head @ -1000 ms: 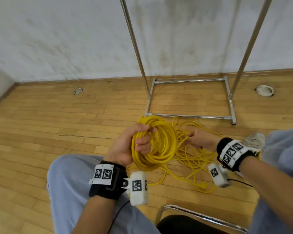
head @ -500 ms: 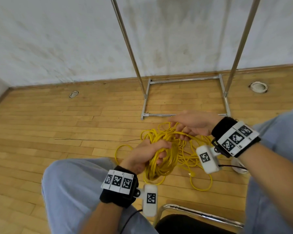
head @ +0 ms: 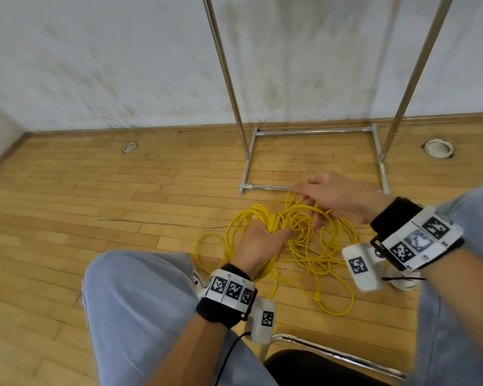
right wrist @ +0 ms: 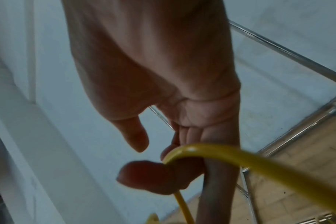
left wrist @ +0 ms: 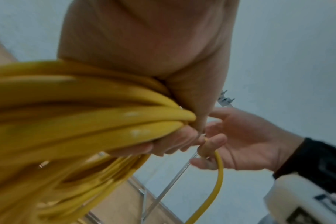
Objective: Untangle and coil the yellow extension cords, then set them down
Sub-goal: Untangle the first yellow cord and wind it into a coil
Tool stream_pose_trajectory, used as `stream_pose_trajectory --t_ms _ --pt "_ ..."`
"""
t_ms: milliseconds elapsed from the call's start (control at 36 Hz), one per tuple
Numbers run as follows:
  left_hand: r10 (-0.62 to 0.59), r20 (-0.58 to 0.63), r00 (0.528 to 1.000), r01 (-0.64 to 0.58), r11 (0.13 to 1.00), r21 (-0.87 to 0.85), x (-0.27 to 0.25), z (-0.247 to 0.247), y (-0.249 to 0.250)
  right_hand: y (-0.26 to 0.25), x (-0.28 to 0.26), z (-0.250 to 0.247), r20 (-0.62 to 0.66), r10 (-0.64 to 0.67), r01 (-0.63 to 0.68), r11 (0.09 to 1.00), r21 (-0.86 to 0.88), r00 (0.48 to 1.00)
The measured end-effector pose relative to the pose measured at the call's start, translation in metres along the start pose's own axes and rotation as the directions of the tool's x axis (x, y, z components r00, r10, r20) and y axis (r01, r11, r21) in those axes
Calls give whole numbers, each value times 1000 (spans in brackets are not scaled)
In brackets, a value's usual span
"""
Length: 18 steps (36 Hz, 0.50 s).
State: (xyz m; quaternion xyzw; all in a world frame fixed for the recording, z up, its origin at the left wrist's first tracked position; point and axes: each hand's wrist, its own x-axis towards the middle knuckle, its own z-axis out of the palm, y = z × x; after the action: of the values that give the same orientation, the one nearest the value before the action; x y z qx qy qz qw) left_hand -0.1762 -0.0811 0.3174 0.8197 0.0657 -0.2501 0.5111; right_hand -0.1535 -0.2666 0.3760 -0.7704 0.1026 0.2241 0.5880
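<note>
Yellow cord [head: 265, 221] coils sit bunched in the left hand [head: 258, 242], fingers clenched round them above the wood floor [head: 95, 207]. Loose loops trail down between the knees. Right hand [head: 338, 199] hooks one strand with curled fingers.

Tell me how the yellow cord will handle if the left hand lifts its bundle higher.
Probably floppy: the yellow cord sags in loose loops on the floor. Those loops would likely drag and snag together. The bundle looks thick in the left hand, so strands might slip out.
</note>
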Motion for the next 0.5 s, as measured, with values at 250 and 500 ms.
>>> stream_pose_trajectory --t_ms 250,500 --pt "-97 -119 988 29 876 -481 3 2 3 -13 -25 29 62 -346 339 935 98 936" --pt "-72 114 991 134 447 -885 -7 -15 11 6 -28 71 65 -383 377 922 84 921"
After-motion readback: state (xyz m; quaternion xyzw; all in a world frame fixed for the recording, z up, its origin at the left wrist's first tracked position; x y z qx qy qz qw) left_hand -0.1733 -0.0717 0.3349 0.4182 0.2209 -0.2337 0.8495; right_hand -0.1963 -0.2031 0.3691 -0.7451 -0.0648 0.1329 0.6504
